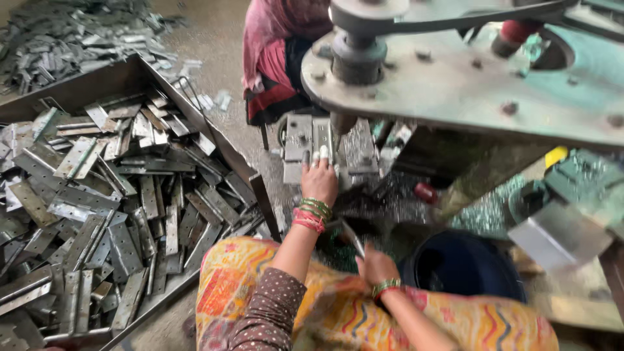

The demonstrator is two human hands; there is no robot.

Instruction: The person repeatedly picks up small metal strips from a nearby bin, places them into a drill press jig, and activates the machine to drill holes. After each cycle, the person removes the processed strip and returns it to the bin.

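Steel strip (323,138) is lying under the left hand (318,179), fingers pressing it flat beneath the punch (340,123); the right hand (376,265) is clamping a bent piece (350,235).

The press machine (468,71) is cut off by the top and right edges, and its green plate hides whatever lies behind it. Below its punch, the left hand (318,179) covers part of the metal strip (323,140), its fingertips too blurred to tell their grip. Left of the press, a seated person (276,52) is cropped at the top, and the tray of metal strips (123,195) runs off the left edge.
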